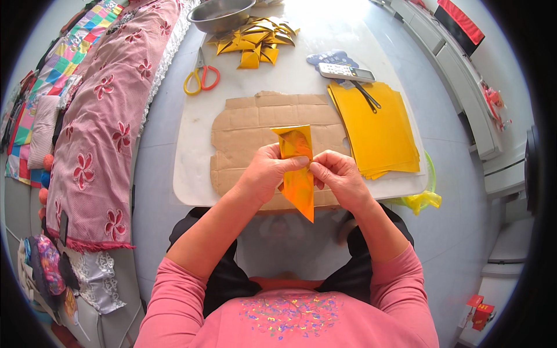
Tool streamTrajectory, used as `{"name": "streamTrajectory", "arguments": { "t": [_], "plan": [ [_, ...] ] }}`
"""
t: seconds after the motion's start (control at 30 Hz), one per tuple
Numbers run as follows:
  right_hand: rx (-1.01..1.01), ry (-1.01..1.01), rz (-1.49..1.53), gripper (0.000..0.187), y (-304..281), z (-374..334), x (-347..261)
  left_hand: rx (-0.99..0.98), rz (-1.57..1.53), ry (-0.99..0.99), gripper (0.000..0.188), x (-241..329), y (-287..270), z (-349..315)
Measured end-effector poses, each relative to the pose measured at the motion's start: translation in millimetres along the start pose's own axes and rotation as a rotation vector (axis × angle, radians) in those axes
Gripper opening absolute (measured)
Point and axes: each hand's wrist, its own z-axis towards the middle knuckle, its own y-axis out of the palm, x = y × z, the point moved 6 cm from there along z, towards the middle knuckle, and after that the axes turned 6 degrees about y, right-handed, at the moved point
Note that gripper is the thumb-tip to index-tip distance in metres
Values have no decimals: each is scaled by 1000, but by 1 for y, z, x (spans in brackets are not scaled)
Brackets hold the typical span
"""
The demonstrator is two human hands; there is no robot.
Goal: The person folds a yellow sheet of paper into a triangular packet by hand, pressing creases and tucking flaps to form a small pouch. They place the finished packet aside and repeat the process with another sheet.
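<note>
A shiny gold sheet of folded paper (297,185) is held up in front of me, above the near part of a flat brown cardboard piece (255,122). Its lower end runs to a point and its upper edge is slanted. My left hand (271,168) grips it from the left, thumb lying across the front. On the other side, my right hand (336,174) pinches the paper's right edge between thumb and fingers. To the right of the cardboard lies a stack of flat yellow-gold paper sheets (380,133).
A pile of folded gold paper pieces (254,39) lies at the far side of the white table (194,145), beside a metal bowl (220,16). Scissors (201,79) with red and yellow handles are at far left. A white remote control (346,72) rests above the stack, near black-handled tweezers or scissors (366,97).
</note>
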Motion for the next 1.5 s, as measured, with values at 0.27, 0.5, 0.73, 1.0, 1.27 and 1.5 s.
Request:
{"name": "streamTrajectory", "arguments": {
  "t": [0.27,0.5,0.73,1.0,1.27,1.5],
  "plan": [
    [-24,47,33,16,-3,-2,5,-78,13,-5,25,-1,6,-2],
    [123,-2,95,17,-25,0,-1,-105,178,13,22,-10,-3,3],
    [146,-14,113,16,-30,-1,-2,-111,221,5,18,-8,-10,0],
    [161,-35,108,16,-30,0,1,-104,211,0,20,-9,-10,0],
    [40,70,499,15,-42,3,6,-210,251,244,41,18,-1,-5],
    [6,146,540,12,-37,0,9,-327,627,520,28,19,16,-14]
  ]
}}
